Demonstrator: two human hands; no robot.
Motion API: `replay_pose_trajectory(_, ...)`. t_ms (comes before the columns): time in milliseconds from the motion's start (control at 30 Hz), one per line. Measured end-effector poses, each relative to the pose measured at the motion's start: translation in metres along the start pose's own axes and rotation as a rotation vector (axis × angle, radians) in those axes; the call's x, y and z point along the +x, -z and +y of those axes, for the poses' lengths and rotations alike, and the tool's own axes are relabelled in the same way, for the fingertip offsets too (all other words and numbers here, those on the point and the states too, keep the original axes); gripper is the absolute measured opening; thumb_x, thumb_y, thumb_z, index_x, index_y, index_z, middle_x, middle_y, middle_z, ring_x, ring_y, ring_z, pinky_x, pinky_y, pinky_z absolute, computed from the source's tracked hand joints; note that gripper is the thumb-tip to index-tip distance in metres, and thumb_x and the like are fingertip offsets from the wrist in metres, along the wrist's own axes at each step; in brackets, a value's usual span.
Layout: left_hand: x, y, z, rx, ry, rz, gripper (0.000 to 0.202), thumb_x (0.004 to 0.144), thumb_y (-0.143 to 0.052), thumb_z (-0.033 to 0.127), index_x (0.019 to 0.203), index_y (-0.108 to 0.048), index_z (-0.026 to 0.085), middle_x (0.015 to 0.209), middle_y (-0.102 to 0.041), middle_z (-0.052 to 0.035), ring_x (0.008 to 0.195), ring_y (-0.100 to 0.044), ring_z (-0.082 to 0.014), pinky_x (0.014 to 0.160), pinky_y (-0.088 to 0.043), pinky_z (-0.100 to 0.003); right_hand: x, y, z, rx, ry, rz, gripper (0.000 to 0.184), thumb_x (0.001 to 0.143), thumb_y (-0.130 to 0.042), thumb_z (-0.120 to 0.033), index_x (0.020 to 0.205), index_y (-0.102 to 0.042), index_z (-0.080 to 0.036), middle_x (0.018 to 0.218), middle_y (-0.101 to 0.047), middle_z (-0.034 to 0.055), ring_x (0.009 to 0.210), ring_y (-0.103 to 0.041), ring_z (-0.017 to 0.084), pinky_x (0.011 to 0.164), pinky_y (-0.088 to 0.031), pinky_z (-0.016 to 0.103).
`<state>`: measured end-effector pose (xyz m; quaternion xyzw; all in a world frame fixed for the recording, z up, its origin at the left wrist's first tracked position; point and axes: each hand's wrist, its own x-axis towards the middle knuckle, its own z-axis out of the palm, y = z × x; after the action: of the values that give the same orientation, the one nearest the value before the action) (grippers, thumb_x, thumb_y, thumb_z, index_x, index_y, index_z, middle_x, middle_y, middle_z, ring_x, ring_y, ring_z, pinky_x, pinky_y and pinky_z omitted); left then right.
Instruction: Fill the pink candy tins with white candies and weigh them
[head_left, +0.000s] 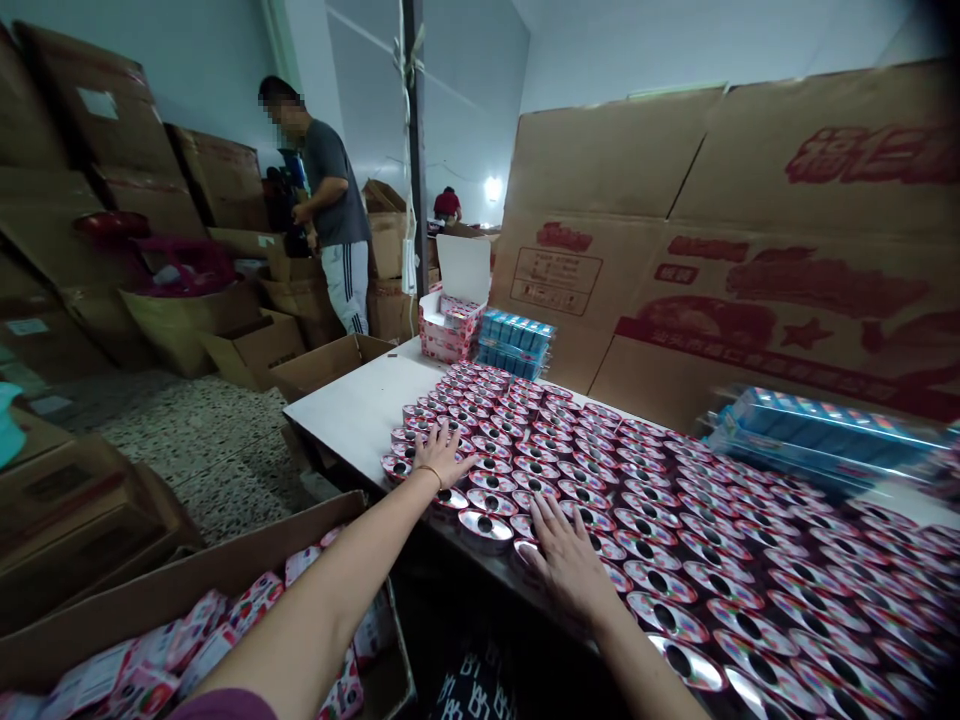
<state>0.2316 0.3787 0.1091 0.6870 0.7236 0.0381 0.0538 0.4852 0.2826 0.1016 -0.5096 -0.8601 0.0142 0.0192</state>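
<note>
Rows of small oval-topped packs (645, 545), pink and silver with a dark hole in each top, stand packed together across the white table. Over the left front part of these rows lies my left hand (441, 458), its fingers spread on the tops and a thin bracelet at the wrist. My right hand (568, 555) rests on the packs nearer the table's front edge, fingers apart, with nothing gripped. Below my left forearm, an open cardboard box (247, 545) holds several pink and white packets (199, 635).
Blue wrapped packs (514, 340) and an open white-lidded carton (450, 325) stand at the table's far end. More blue packs (825, 430) lie at right. Large cardboard sheets (600, 190) rise behind. A person (334, 200) stands among boxes at left; another person (448, 205) is farther back.
</note>
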Motion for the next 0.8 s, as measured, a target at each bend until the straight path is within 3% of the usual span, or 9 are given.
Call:
replay_pose_trajectory(200, 0.002, -0.005, 0.0, -0.02, -0.013, 0.017, 0.074, 0.075, -0.019, 0.068, 0.137, -0.024, 0.027, 0.148, -0.009, -0.0025, 0.134, 0.001, -0.0302, 0.104, -0.005, -0.056, 0.0, -0.001, -0.001, -0.003, -0.003, 0.007, 0.068, 0.085, -0.016, -0.058, 0.138, -0.024, -0.016, 0.143, -0.022, 0.0069, 0.133, -0.01, 0.022, 0.108, -0.004, 0.048)
replay_pose_trajectory(300, 0.005, 0.001, 0.001, -0.114, -0.008, 0.021, 0.076, 0.076, -0.022, 0.067, 0.138, -0.022, 0.022, 0.147, -0.011, -0.0059, 0.134, -0.002, -0.03, 0.105, -0.007, -0.055, 0.0, -0.002, 0.0, -0.012, 0.001, 0.015, 0.069, 0.085, -0.015, -0.059, 0.138, -0.024, -0.015, 0.144, -0.02, 0.0067, 0.133, -0.01, 0.021, 0.107, -0.003, 0.047)
replay_pose_trajectory(367, 0.002, 0.014, -0.006, -0.264, 0.028, 0.096, 0.073, 0.08, -0.021, 0.061, 0.138, -0.02, 0.016, 0.146, -0.015, -0.0093, 0.134, -0.007, -0.0268, 0.107, -0.012, -0.048, 0.0, -0.003, 0.0, -0.022, 0.001, 0.021, 0.069, 0.085, -0.015, -0.058, 0.138, -0.024, -0.015, 0.143, -0.02, 0.0072, 0.133, -0.01, 0.021, 0.107, -0.003, 0.048)
replay_pose_trajectory(433, -0.009, 0.03, -0.026, -0.451, 0.096, 0.28, 0.067, 0.085, -0.019, 0.053, 0.138, -0.019, 0.011, 0.144, -0.021, -0.0116, 0.133, -0.015, -0.021, 0.108, -0.019, -0.036, -0.001, -0.006, 0.001, -0.033, 0.005, 0.03, 0.069, 0.085, -0.016, -0.058, 0.138, -0.023, -0.015, 0.143, -0.021, 0.0074, 0.133, -0.01, 0.021, 0.107, -0.002, 0.048)
replay_pose_trajectory(533, -0.05, 0.05, -0.082, -0.672, 0.213, 0.618, 0.061, 0.087, -0.022, 0.046, 0.135, -0.023, 0.009, 0.14, -0.031, -0.0131, 0.128, -0.029, -0.0162, 0.105, -0.026, -0.027, -0.002, -0.013, 0.002, -0.048, 0.011, 0.05, 0.07, 0.085, -0.016, -0.059, 0.138, -0.023, -0.014, 0.144, -0.02, 0.0076, 0.133, -0.01, 0.022, 0.107, -0.002, 0.048)
replay_pose_trajectory(633, -0.116, 0.051, -0.148, -0.808, 0.296, 0.806, 0.059, 0.084, -0.03, 0.049, 0.13, -0.034, 0.012, 0.128, -0.048, -0.014, 0.115, -0.048, -0.0188, 0.097, -0.039, -0.031, 0.0, -0.022, 0.004, -0.064, 0.011, 0.077, 0.07, 0.085, -0.016, -0.059, 0.138, -0.023, -0.014, 0.144, -0.02, 0.0076, 0.133, -0.01, 0.021, 0.107, -0.003, 0.048)
replay_pose_trajectory(667, -0.141, 0.046, -0.167, -0.849, 0.351, 0.8, 0.059, 0.083, -0.031, 0.05, 0.127, -0.037, 0.012, 0.118, -0.055, -0.0139, 0.102, -0.057, -0.0194, 0.088, -0.045, -0.032, 0.002, -0.025, 0.005, -0.07, 0.01, 0.079, 0.07, 0.085, -0.017, -0.058, 0.138, -0.024, -0.013, 0.144, -0.02, 0.0076, 0.133, -0.01, 0.021, 0.107, -0.003, 0.048)
replay_pose_trajectory(733, -0.189, 0.028, -0.194, -0.873, 0.479, 0.641, 0.059, 0.078, -0.037, 0.055, 0.116, -0.049, 0.012, 0.088, -0.066, -0.0104, 0.073, -0.064, -0.0202, 0.069, -0.052, -0.034, 0.006, -0.025, 0.007, -0.076, 0.013, 0.054, 0.068, 0.085, -0.02, -0.056, 0.137, -0.026, -0.013, 0.143, -0.022, 0.0085, 0.133, -0.013, 0.022, 0.106, -0.006, 0.051)
replay_pose_trajectory(800, -0.232, 0.005, -0.207, -0.797, 0.517, 0.517, 0.051, 0.075, -0.043, 0.055, 0.1, -0.059, 0.014, 0.078, -0.067, -0.0073, 0.071, -0.063, -0.0205, 0.068, -0.051, -0.033, 0.006, -0.018, 0.009, -0.055, 0.011, 0.019, 0.063, 0.086, -0.023, -0.051, 0.136, -0.029, -0.014, 0.141, -0.028, 0.0103, 0.131, -0.019, 0.024, 0.104, -0.012, 0.055)
